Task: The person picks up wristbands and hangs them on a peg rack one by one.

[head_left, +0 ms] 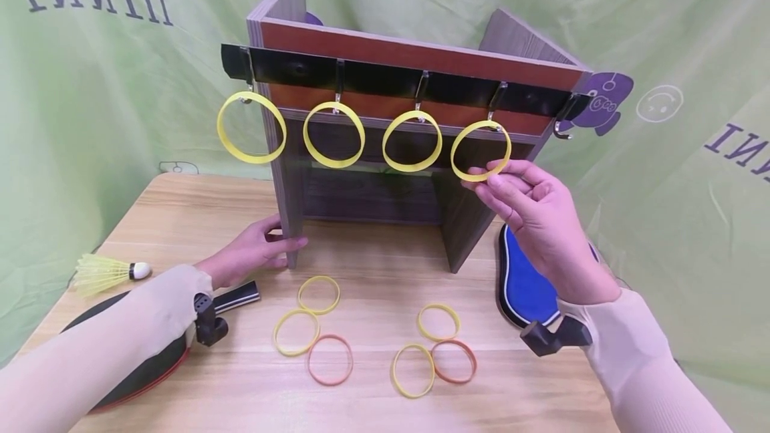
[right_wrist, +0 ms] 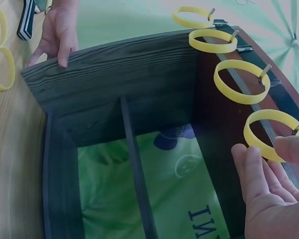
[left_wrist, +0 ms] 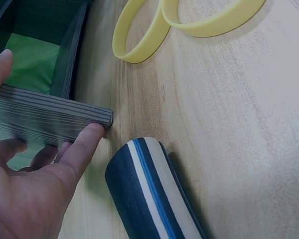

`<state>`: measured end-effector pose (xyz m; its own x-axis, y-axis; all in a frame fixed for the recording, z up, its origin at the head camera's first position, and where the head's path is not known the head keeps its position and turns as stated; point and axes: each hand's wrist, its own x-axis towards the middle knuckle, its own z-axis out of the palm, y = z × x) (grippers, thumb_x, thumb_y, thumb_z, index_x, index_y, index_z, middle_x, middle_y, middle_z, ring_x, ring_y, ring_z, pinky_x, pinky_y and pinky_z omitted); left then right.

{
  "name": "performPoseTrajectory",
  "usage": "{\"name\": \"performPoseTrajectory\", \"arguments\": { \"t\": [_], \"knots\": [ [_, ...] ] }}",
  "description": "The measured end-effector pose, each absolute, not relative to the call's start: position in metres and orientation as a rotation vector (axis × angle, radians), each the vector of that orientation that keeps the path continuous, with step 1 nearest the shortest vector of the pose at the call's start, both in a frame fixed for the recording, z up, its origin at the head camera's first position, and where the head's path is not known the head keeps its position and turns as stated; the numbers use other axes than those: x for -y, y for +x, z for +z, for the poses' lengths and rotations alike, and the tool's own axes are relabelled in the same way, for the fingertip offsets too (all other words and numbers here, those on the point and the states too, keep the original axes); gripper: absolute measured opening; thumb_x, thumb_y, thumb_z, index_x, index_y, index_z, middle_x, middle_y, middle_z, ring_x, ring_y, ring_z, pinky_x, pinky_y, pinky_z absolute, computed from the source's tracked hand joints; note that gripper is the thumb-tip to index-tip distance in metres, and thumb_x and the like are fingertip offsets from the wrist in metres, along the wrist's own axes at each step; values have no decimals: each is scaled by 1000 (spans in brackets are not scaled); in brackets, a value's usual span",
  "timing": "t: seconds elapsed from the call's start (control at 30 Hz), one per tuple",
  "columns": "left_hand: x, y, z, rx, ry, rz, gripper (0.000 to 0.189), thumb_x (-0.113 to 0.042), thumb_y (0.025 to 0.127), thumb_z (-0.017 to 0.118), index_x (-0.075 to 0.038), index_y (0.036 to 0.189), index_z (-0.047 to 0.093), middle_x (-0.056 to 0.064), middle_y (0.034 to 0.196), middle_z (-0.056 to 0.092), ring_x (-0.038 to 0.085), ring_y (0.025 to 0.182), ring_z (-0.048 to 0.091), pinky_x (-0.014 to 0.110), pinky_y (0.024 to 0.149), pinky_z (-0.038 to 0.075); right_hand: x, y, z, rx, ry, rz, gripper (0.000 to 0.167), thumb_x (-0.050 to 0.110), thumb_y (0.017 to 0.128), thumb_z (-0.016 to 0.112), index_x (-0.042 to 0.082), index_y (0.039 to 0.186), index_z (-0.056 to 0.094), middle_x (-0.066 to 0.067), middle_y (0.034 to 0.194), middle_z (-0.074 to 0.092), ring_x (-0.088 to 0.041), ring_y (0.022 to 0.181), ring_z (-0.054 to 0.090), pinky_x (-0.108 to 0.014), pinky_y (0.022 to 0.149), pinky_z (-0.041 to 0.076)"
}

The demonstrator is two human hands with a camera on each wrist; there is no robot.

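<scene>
My right hand (head_left: 544,232) pinches the lower edge of a yellow silicone ring (head_left: 454,164), which hangs from the fourth hook on a black hook rail (head_left: 379,77). Three more yellow rings (head_left: 334,165) hang from the hooks to its left. The rightmost hook (head_left: 562,129) holds no ring. The rail runs across the front of a grey wood-grain shelf (head_left: 283,179) with a red-brown board. Low on the shelf's left side panel (left_wrist: 45,112), my left hand (head_left: 249,252) grips the edge, thumb on one face and fingers on the other.
Several yellow rings (head_left: 275,336) and two reddish rings (head_left: 309,366) lie in two groups on the wooden table (head_left: 373,413). At left are a black paddle (head_left: 150,379) and a yellow shuttlecock (head_left: 102,274). A blue case (head_left: 526,279) lies at right.
</scene>
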<state>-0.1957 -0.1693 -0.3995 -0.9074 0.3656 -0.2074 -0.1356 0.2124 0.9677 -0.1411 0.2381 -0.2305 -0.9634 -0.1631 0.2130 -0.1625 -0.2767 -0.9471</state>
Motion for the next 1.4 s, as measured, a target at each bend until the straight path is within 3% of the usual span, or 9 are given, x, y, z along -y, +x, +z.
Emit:
{"name": "performPoseTrajectory", "arguments": {
  "t": [0.3, 0.47, 0.7, 1.0, 1.27, 1.4],
  "knots": [
    [170, -196, -399, -2108, 221, 1747, 74, -23, 102, 69, 0, 161, 30, 28, 153, 44, 38, 134, 54, 45, 103, 59, -230, -146, -254, -1971, -378, -2280, 19, 1, 103, 61, 2, 121, 63, -7, 113, 81, -17, 107, 78, -28, 99, 59],
    [170, -196, -400, -2103, 221, 1754, 74, -23, 102, 69, 0, 161, 30, 28, 152, 44, 36, 133, 55, 46, 103, 59, -216, -151, -282, -2071, -323, -2056, 26, 2, 104, 61, -5, 127, 55, -4, 114, 79, -16, 106, 78, -29, 99, 60],
    [170, -196, -400, -2101, 212, 1752, 74, -23, 102, 69, -1, 160, 30, 29, 154, 43, 36, 134, 54, 48, 105, 58, -189, -161, -327, -2176, -385, -1790, 32, 0, 101, 61, -17, 128, 56, -35, 123, 70, -10, 96, 77, -35, 94, 64],
    [169, -196, -398, -2109, 216, 1739, 76, -24, 102, 69, -2, 162, 29, 28, 154, 43, 39, 136, 53, 47, 105, 58, -146, -178, -373, -2189, -392, -1619, 24, 0, 100, 64, -16, 118, 64, -38, 109, 71, -26, 92, 76, -38, 87, 66],
    [167, -196, -398, -2084, 210, 1758, 77, -23, 102, 70, -3, 163, 27, 27, 152, 43, 39, 135, 54, 47, 104, 59, -103, -182, -396, -2208, -449, -1469, 19, -1, 98, 66, -15, 111, 68, -33, 98, 73, -11, 72, 67, -32, 75, 66],
    [169, -196, -400, -2092, 201, 1757, 76, -24, 101, 70, -4, 162, 28, 27, 151, 45, 37, 133, 55, 42, 101, 60, -86, -185, -400, -2288, -502, -1328, 14, 0, 97, 67, -11, 105, 71, -26, 89, 75, -9, 64, 64, -27, 67, 64]
  ]
}}
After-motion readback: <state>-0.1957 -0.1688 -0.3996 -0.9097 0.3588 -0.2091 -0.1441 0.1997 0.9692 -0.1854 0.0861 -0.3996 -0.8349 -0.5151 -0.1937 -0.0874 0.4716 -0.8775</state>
